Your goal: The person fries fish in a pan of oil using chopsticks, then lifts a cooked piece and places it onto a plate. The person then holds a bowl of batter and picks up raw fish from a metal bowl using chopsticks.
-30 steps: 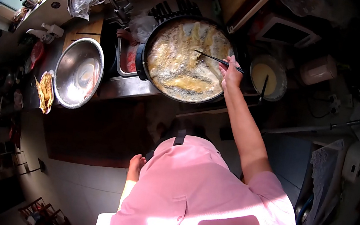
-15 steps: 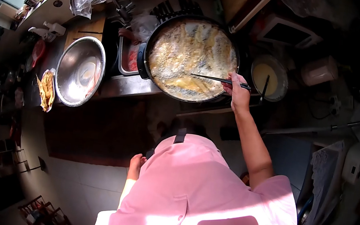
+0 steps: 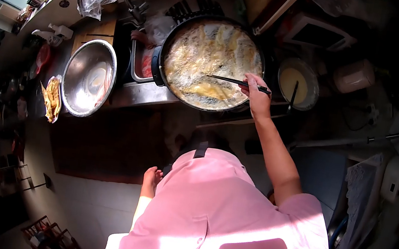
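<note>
Dark chopsticks [image 3: 228, 80] are pinched in my right hand [image 3: 258, 94], which hovers over the right edge of a big round pan [image 3: 155, 62]. Their tips reach into bubbling oil, where long golden-yellow pieces of frying food [image 3: 205, 91] lie under the foam. My left hand [image 3: 152, 176] hangs low beside the pink shirt, away from the counter, its fingers loosely bent and nothing in them. Right of the pan stands a bowl of pale yellow batter [image 3: 290, 81] with a dark utensil [image 3: 294, 95] leaning in it.
A large steel bowl [image 3: 75, 75] stands left of the pan, next to crumpled yellow-brown food in plastic [image 3: 51, 98]. Between bowl and pan is a metal tray [image 3: 137, 63] with pinkish-red contents. A faucet [image 3: 135, 11] rises behind, and a white microwave-like appliance [image 3: 318, 35] sits at the back right.
My right hand has shifted slightly left and up over the pan, and the chopstick tips have moved a little left and up in the oil. My left hand stays at my side.
</note>
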